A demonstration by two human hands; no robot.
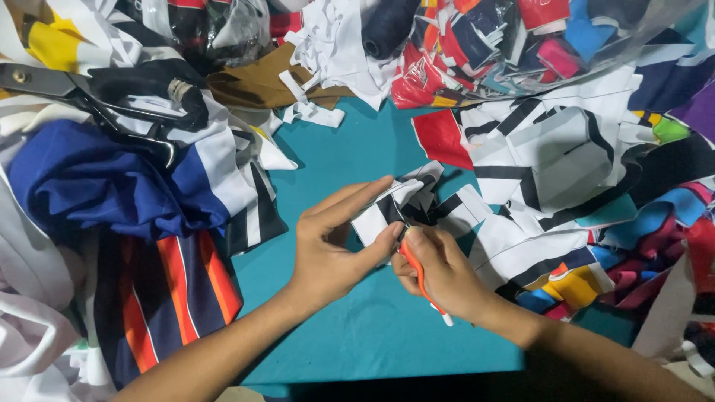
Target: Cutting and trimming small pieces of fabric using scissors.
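Note:
My left hand (331,242) pinches a small black-and-white striped piece of fabric (391,205) between thumb and fingers, just above the teal table surface (357,327). My right hand (439,272) grips a slim orange-handled tool with a white end (421,281), its tip pressed against the fabric where the two hands meet. The tool's working tip is hidden by my fingers and the cloth.
Large black shears (89,100) lie on a heap of blue, white and striped cloth (112,193) at the left. Black-and-white and coloured scraps (566,171) pile up at the right. A clear plastic bag of scraps (514,37) sits at the back.

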